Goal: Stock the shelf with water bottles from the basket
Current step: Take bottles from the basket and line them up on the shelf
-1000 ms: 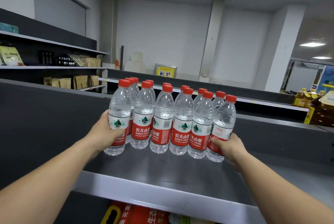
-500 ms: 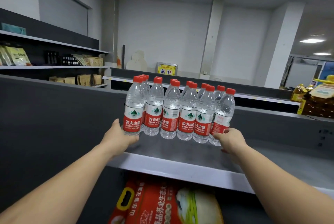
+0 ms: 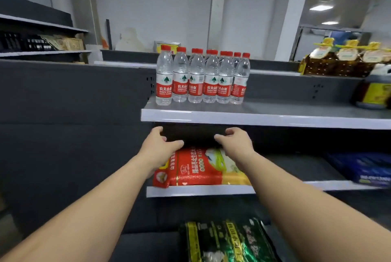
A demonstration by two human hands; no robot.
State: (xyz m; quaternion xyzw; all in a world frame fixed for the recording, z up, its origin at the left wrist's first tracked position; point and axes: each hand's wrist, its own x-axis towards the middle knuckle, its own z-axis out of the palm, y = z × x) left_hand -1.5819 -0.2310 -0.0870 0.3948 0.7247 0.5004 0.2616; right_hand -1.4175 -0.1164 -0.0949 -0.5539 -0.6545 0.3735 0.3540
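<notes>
Red-capped water bottles [image 3: 201, 76] stand upright in a tight cluster at the left end of the upper shelf [image 3: 275, 118], in the centre of the frame, touching one another and set back from the white front edge. Below that edge, both of the person's hands are empty: the left hand [image 3: 158, 145] and the right hand [image 3: 234, 142] hover apart with fingers loosely spread, gripping nothing, in front of the dark gap under the shelf. A red rice bag [image 3: 196, 168] lies on the lower shelf just beneath them; a green bag [image 3: 228, 240] sits at the bottom of the frame. Oil bottles [image 3: 347, 58] line the upper right. The basket is not in view.

The bottles look full, so each is likely moderately heavy, with thin clear plastic that gives under a squeeze and smooth sides that may slip. The labelled waist seems the soundest place to take hold; pressing a whole row between two palms risks tipping the middle ones.
</notes>
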